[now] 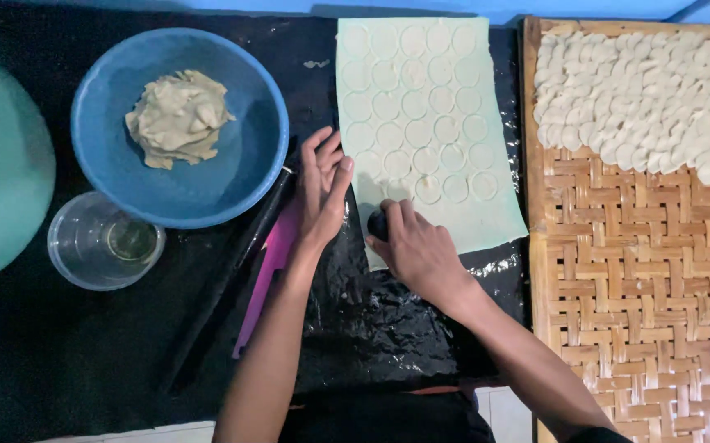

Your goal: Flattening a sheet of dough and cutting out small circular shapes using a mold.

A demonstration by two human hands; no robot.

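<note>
Right hand (420, 250) clamped round a dark cutter (378, 226) on the dough sheet (429, 123), mid-frame; left hand (322, 184) lies flat, fingers spread, at its edge.

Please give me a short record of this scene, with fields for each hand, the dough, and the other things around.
left hand: flat, fingers spread, at the left edge of the dough sheet
right hand: presses a small dark round cutter on the sheet's lower left part
dough sheet: pale, on black plastic, marked with rows of cut circles
blue bowl: holds a lump of dough scraps
woven bamboo tray: cut discs piled at its far end
also: clear cup, black rolling pin, purple strip
</note>
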